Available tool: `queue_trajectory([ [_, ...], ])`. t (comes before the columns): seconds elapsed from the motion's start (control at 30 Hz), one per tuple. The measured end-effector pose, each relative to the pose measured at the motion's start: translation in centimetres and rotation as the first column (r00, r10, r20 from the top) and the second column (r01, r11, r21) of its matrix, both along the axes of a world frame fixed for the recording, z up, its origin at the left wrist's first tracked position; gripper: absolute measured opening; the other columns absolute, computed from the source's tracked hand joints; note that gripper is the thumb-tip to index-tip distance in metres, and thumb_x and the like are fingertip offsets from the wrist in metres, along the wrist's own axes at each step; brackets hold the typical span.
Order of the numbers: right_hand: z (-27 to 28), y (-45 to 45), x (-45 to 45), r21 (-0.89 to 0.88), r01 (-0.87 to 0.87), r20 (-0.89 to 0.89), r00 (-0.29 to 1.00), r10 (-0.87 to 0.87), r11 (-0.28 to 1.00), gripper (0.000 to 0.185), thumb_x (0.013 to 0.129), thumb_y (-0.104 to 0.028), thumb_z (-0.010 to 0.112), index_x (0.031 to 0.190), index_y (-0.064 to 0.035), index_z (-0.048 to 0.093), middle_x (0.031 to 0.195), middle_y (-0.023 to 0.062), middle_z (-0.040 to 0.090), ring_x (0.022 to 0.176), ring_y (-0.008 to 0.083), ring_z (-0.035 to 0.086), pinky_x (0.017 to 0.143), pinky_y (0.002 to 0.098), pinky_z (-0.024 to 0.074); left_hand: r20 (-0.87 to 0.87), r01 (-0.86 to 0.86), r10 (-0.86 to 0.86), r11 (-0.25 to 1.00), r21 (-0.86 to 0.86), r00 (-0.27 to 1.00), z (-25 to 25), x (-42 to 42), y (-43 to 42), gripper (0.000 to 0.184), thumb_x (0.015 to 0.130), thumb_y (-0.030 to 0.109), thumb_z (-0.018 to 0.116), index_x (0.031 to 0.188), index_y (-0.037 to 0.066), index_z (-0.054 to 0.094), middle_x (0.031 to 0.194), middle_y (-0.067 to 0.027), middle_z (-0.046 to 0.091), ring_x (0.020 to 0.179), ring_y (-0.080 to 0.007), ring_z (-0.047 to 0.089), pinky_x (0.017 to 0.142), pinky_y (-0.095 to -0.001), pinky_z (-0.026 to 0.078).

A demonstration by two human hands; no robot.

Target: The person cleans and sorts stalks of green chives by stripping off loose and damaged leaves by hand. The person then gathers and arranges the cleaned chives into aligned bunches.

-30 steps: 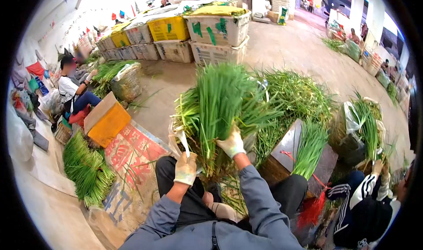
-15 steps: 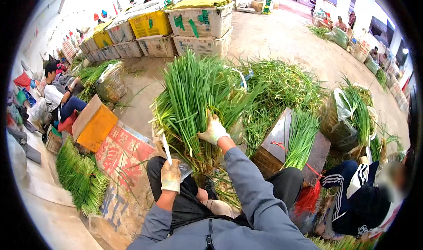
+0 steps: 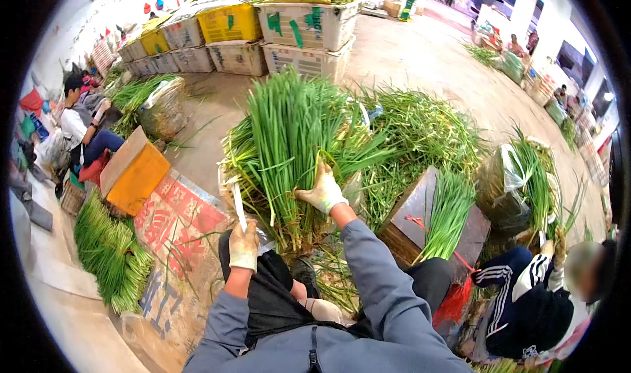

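A large bunch of green chives (image 3: pixel 286 136) stands upright in front of me, its leaf tips pointing away and its paler root ends toward my knees. My right hand (image 3: pixel 323 187), in a whitish glove, is closed on stems at the bunch's lower right side. Nearer my left knee, my left hand (image 3: pixel 244 247), also gloved, grips a narrow, flat white strip-like tool (image 3: pixel 238 205) that points up along the bunch's left edge. Whether this tool is a blade cannot be made out. The container or support under the bunch is mostly hidden.
At right, a tied chive bundle (image 3: pixel 449 209) lies on a dark-topped box (image 3: pixel 411 209), with red ties (image 3: pixel 453 301) beside it. Loose chives (image 3: pixel 427 130) are heaped behind. Stacked bundles (image 3: pixel 112 255) lie left. Crates (image 3: pixel 309 28) stand beyond. A co-worker (image 3: pixel 539 301) sits close at right.
The view has shifted slightly, so the surroundings sit a little differently. Both hands keep their holds, on the chives and the white tool, with little movement.
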State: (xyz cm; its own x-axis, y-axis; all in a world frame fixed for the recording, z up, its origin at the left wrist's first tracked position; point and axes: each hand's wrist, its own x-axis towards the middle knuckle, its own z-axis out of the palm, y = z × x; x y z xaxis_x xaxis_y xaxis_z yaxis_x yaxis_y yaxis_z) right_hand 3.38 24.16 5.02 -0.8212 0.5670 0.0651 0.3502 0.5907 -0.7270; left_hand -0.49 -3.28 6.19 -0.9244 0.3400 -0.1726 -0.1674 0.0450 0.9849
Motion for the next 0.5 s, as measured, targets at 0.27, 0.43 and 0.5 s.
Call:
queue_trajectory([
  [0.27,1.4,-0.6,0.2,0.035,0.018,-0.048,0.999,-0.016,0.999,0.132,0.065,-0.052,0.09,0.155,0.0049,0.012,0.154,0.0323,0.027,0.144,0.043,0.03,0.12,0.0415,0.0279,-0.07,-0.019,0.019,1.0,-0.003,0.997,0.7,-1.1,0.1,0.013,0.1,0.016,0.061,0.1,0.003,0.063,0.059,0.0034,0.05,0.047,-0.0062,0.044,0.044,-0.0246,0.033],
  [0.43,-0.5,-0.2,0.1,0.0,0.051,-0.277,0.96,-0.049,0.999,0.118,0.077,-0.058,0.08,0.156,-0.0001,0.014,0.154,0.0304,0.03,0.141,0.0448,0.033,0.117,0.0427,0.0314,-0.175,-0.055,0.039,0.995,-0.087,0.984,-0.7,-1.1,1.1,0.031,0.091,0.029,0.073,0.103,0.002,0.062,0.071,0.0001,0.056,0.058,-0.0105,0.052,0.055,-0.0276,0.044],
  [0.5,-1.4,-0.3,-0.2,-0.031,0.065,-0.332,0.941,-0.072,0.997,0.114,0.08,-0.057,0.077,0.157,-0.0005,0.014,0.154,0.0303,0.031,0.141,0.0446,0.034,0.117,0.043,0.0313,-0.366,-0.116,-0.011,0.94,-0.322,0.931,-1.7,-0.5,3.0,0.063,0.083,0.043,0.078,0.119,-0.002,0.052,0.086,-0.0107,0.062,0.072,-0.0225,0.06,0.066,-0.0352,0.051],
])
